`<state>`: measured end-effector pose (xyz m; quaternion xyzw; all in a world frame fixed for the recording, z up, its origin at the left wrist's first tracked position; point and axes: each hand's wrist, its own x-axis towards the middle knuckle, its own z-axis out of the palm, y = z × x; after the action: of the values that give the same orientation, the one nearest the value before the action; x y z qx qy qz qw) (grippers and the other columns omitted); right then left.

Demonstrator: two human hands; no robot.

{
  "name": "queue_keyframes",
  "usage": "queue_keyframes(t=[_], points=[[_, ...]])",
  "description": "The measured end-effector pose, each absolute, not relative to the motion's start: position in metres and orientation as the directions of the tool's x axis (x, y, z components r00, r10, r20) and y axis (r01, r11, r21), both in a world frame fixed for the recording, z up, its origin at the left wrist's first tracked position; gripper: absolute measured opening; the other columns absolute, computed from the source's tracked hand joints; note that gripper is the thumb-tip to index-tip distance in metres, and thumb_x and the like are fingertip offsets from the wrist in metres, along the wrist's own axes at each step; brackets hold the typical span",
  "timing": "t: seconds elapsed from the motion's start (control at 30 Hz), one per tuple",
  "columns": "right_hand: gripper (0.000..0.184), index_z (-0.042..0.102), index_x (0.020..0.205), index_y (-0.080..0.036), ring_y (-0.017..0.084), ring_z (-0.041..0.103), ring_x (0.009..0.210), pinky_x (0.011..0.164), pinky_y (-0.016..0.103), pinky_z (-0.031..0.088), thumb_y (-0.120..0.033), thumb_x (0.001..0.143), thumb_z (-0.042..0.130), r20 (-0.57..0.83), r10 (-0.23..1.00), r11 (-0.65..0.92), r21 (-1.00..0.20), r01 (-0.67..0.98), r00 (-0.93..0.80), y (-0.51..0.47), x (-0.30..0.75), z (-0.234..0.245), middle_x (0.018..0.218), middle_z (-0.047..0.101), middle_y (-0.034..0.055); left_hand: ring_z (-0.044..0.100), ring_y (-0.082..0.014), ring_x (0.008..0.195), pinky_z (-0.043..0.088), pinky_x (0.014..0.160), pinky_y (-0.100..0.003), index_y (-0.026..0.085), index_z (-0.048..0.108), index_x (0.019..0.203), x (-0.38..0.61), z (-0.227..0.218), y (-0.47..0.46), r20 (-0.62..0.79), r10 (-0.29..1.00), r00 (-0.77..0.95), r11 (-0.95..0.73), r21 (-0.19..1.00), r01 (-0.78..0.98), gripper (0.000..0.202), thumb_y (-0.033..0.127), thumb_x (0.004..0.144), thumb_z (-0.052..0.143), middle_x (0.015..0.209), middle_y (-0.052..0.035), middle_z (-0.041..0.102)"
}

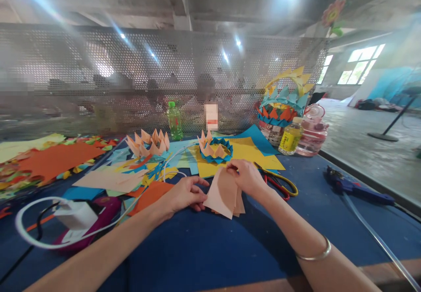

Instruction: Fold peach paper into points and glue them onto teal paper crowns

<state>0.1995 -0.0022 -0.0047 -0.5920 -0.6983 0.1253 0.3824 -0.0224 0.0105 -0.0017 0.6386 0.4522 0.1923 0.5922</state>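
Both my hands rest on a small stack of peach paper squares [223, 194] lying on the blue table [210, 248]. My left hand [186, 194] pinches the stack's left corner with curled fingers. My right hand [246, 177] presses and grips the top edge of the stack, fingers closed over the paper. A thin bangle [315, 253] circles my right wrist. Just beyond the stack sits a folded paper crown in peach, blue and yellow [215, 148] on a yellow sheet [245, 154].
Scissors with red and yellow handles [279, 182] lie right of my right hand. A blue glue gun [353, 186] lies far right. A white charger and cable [74, 215], loose coloured papers [108, 178], another peach crown [149, 143], bottles [174, 121] and a perforated screen [131, 73] surround the workspace.
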Motion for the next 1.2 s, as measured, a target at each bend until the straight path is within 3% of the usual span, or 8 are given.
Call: queue_keyframes(t=[0.2, 0.37, 0.57, 0.73, 0.83, 1.2], points=[[0.009, 0.061, 0.075, -0.020, 0.017, 0.057, 0.066, 0.065, 0.028, 0.040, -0.020, 0.075, 0.051, 0.362, 0.930, 0.263, -0.775, 0.574, 0.062, 0.004, 0.198, -0.009, 0.071, 0.064, 0.0017, 0.060, -0.0135, 0.050, 0.046, 0.044, -0.022, 0.014, 0.061, 0.082, -0.020, -0.001, 0.008, -0.145, 0.892, 0.427, 0.027, 0.962, 0.271, 0.041, 0.038, 0.057, 0.083, 0.064, -0.0013, 0.067], [0.019, 0.058, 0.077, -0.018, 0.014, 0.055, 0.062, 0.059, 0.026, 0.041, -0.036, 0.075, 0.053, 0.290, 0.955, 0.247, -0.896, 0.370, 0.064, 0.008, 0.193, -0.013, 0.069, 0.061, 0.0007, 0.067, -0.0182, 0.080, 0.053, 0.065, -0.025, 0.012, 0.065, 0.096, -0.021, 0.003, 0.010, -0.087, 0.935, 0.343, 0.055, 0.993, 0.101, 0.054, 0.045, 0.057, 0.085, 0.094, -0.0088, 0.073], [0.031, 0.059, 0.082, -0.016, 0.012, 0.052, 0.057, 0.055, 0.025, 0.043, -0.046, 0.072, 0.060, 0.237, 0.971, 0.231, -0.951, 0.204, 0.005, 0.002, 0.184, -0.010, 0.064, 0.058, -0.0011, 0.069, -0.0223, 0.080, 0.054, 0.072, -0.031, 0.011, 0.068, 0.098, -0.026, 0.004, 0.011, -0.104, 0.945, 0.310, 0.124, 0.991, -0.044, 0.062, 0.046, 0.051, 0.088, 0.088, -0.0105, 0.075], [0.031, 0.056, 0.094, -0.019, 0.014, 0.057, 0.065, 0.058, 0.026, 0.044, -0.045, 0.076, 0.056, 0.282, 0.958, 0.267, -0.944, 0.192, 0.055, 0.000, 0.181, -0.007, 0.077, 0.064, 0.0024, 0.069, -0.0195, 0.068, 0.054, 0.064, -0.028, 0.011, 0.070, 0.087, -0.029, 0.005, 0.012, -0.118, 0.950, 0.289, 0.148, 0.985, -0.085, 0.044, 0.036, 0.055, 0.087, 0.077, -0.0085, 0.074], [0.025, 0.055, 0.085, -0.020, 0.014, 0.055, 0.071, 0.066, 0.028, 0.046, -0.040, 0.072, 0.061, 0.347, 0.931, 0.316, -0.922, 0.224, 0.116, 0.001, 0.182, -0.007, 0.082, 0.061, 0.0025, 0.067, -0.0177, 0.063, 0.053, 0.060, -0.027, 0.010, 0.070, 0.083, -0.030, 0.006, 0.012, -0.127, 0.952, 0.278, 0.159, 0.982, -0.097, 0.033, 0.030, 0.060, 0.085, 0.075, -0.0080, 0.074], [0.025, 0.055, 0.075, -0.020, 0.013, 0.047, 0.060, 0.057, 0.026, 0.041, -0.041, 0.071, 0.067, 0.384, 0.918, 0.338, -0.891, 0.304, 0.105, 0.001, 0.185, -0.008, 0.067, 0.055, -0.0013, 0.067, -0.0175, 0.060, 0.052, 0.058, -0.026, 0.011, 0.070, 0.082, -0.032, 0.009, 0.012, -0.137, 0.959, 0.248, 0.166, 0.981, -0.103, 0.039, 0.032, 0.053, 0.087, 0.070, -0.0065, 0.073]])
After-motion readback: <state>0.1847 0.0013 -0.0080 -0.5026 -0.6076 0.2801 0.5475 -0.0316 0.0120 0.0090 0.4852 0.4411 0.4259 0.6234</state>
